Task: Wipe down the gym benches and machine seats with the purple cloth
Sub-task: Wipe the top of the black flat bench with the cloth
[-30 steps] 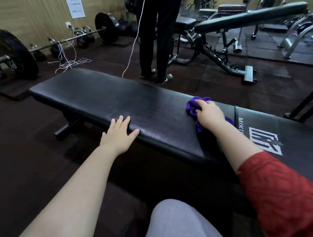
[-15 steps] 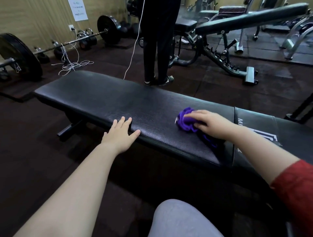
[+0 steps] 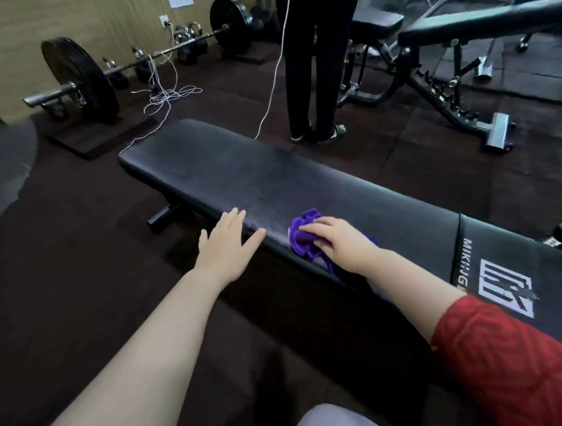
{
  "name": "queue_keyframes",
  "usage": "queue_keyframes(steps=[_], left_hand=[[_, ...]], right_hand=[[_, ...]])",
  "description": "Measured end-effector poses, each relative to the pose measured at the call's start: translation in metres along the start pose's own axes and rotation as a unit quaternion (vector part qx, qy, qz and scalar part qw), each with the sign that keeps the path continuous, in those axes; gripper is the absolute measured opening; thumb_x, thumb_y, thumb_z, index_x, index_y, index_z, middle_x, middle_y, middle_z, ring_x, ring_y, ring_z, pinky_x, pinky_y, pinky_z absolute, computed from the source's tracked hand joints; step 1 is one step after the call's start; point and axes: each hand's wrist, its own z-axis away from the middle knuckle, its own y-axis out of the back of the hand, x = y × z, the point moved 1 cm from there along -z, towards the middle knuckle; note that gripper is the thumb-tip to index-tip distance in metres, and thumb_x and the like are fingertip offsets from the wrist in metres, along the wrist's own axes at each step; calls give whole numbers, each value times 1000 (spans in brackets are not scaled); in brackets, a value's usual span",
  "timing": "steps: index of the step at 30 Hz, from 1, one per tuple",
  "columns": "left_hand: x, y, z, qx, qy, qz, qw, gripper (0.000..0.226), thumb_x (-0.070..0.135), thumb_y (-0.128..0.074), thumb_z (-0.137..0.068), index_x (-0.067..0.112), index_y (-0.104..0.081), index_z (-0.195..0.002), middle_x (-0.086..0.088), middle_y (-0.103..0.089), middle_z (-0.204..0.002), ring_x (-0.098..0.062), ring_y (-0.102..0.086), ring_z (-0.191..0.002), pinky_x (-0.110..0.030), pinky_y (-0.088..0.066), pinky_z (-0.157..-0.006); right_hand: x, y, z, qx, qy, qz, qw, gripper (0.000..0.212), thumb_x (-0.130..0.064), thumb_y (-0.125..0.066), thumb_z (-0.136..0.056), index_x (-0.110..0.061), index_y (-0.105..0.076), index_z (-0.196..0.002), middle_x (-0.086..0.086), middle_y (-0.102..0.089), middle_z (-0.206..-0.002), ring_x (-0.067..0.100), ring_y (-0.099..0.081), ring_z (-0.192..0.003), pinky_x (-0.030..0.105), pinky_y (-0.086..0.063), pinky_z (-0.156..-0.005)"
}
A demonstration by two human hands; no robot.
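White lettering (image 3: 466, 261) is printed on the black seat pad (image 3: 511, 243) of the bench (image 3: 273, 182), just beside the seam. It is set sideways, and "MIKH" can be read. The letters after it are too blurred to be made out. Next to it a white square logo (image 3: 504, 289) of bars is stamped, partly scuffed. A sheet of paper (image 3: 181, 2) is fixed on the wall (image 3: 91, 18), but it is cut off and nothing can be read on it.

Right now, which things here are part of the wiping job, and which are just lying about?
Job: purple cloth, black bench, right hand gripping the cloth, left hand flat on the bench edge.
Lying about: barbell, tangled white cord, kettlebells.
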Motion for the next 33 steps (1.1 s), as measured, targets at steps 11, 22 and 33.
queue_keyframes(steps=[11,22,33], left_hand=[[35,177,94,-74,70,26,994,68,61,-33,-96,24,-26,-152,7,-12,-162,-10,-2,-149,-47,-6,-120],[99,391,193,-14,104,41,994,63,54,-38,-98,23,-28,-152,6,-26,-158,-13,-21,-145,-38,-24,-115],[42,510,338,108,264,35,958,61,56,-42,-96,26,-35,-149,6,-27,-158,-13,-23,-144,-36,-25,-113]], right_hand=[[-122,185,23,-102,-104,-160,976,43,-14,-57,-93,-30,-54,-132,-15,-56,-129,9,-52,-122,13,-30,-97],[-296,368,-4,-118,21,-119,986,44,-18,-55,-92,-35,-52,-133,-7,-58,-131,15,-51,-122,30,-37,-101],[-481,377,-49,-167,179,-128,961,46,-18,-55,-93,-35,-49,-135,-7,-61,-126,14,-54,-116,15,-31,-84]])
